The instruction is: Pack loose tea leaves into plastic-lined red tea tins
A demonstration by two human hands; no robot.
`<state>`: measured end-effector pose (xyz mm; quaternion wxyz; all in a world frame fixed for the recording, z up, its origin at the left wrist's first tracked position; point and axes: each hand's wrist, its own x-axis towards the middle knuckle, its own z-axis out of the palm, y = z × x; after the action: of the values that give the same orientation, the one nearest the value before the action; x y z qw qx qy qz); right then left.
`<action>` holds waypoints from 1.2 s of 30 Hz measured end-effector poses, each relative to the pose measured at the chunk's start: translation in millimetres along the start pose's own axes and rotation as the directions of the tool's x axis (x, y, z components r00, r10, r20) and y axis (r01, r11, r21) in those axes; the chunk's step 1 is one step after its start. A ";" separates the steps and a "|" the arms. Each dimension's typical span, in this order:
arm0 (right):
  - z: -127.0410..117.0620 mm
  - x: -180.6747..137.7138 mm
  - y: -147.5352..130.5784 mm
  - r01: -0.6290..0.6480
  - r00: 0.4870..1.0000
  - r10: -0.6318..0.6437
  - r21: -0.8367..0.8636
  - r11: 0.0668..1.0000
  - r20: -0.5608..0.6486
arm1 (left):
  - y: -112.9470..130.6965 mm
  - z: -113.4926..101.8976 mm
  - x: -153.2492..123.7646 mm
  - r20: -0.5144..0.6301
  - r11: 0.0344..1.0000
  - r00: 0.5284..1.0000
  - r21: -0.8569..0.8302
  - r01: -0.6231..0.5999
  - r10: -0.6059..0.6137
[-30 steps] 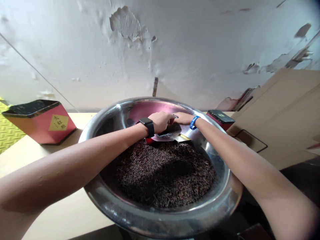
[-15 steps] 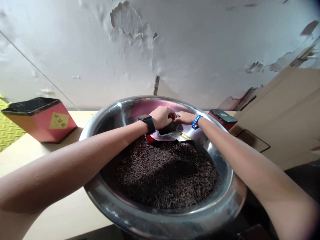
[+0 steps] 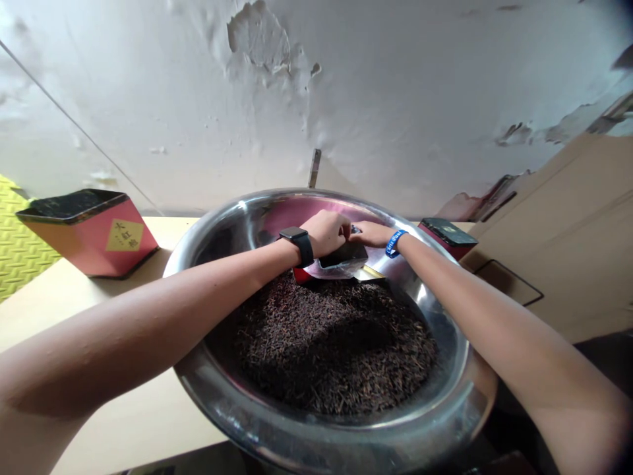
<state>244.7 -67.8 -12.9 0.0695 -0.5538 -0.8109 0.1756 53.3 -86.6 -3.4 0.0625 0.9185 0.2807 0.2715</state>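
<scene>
A wide steel basin [image 3: 448, 389] holds a heap of dark, twisted loose tea leaves [image 3: 341, 356]. At its far side sits a red tin [image 3: 302, 276] with a gold inner edge, and a clear plastic bag [image 3: 341, 269] with dark tea in it lies in its mouth. My left hand [image 3: 326, 232], with a black watch on its wrist, is closed, its fingers pinching the bag's upper edge. Close beside it, my right hand [image 3: 370, 233], wearing a blue wristband, also pinches the bag. Fingertips of both hands are partly hidden.
On the pale table [image 3: 143, 409] at left stands an open pink-and-orange tin [image 3: 116, 244] with a yellow label. A dark-topped red box [image 3: 449, 236] is behind the basin's right rim. The peeling wall [image 3: 395, 99] rises just behind.
The whole view has shifted slightly, so things appear a little farther right. Both hands keep their pinch on the bag, nearly unmoved against the basin.
</scene>
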 end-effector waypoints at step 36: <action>-3.5 -9.3 -20.7 -0.015 0.999 0.014 0.033 0.999 0.032 | 10.2 -8.6 -0.9 0.016 0.962 0.992 -0.241 0.129 -0.128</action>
<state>231.2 -82.3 -1.4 0.0645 -0.5557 -0.8048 0.1983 53.0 -95.9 6.2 0.1911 0.8840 0.3046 0.2987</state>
